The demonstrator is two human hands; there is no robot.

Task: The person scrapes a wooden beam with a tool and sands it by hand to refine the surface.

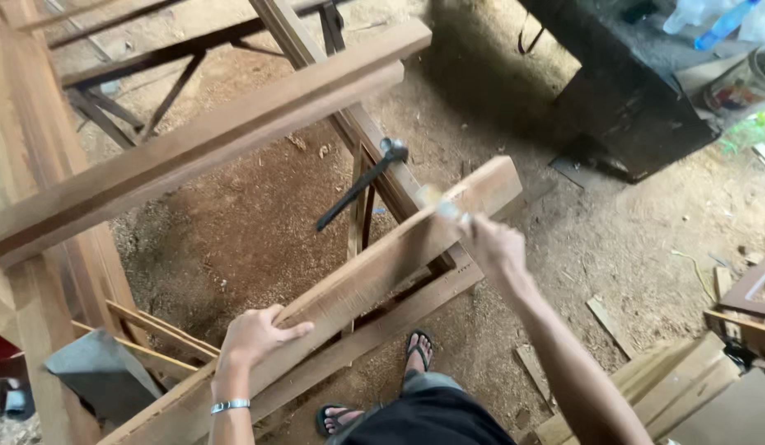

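Observation:
My left hand grips the edge of a long wooden plank that slopes from lower left up to the right. My right hand is closed on a small blurred tool with a light handle, held against the plank's upper end. A black hammer lies on a wooden rail just beyond the plank. A silver bracelet is on my left wrist.
A second long beam crosses the upper left on a metal frame. Sawdust covers the floor. A dark workbench stands at the upper right, wood offcuts lie at the lower right. My sandalled feet are below the plank.

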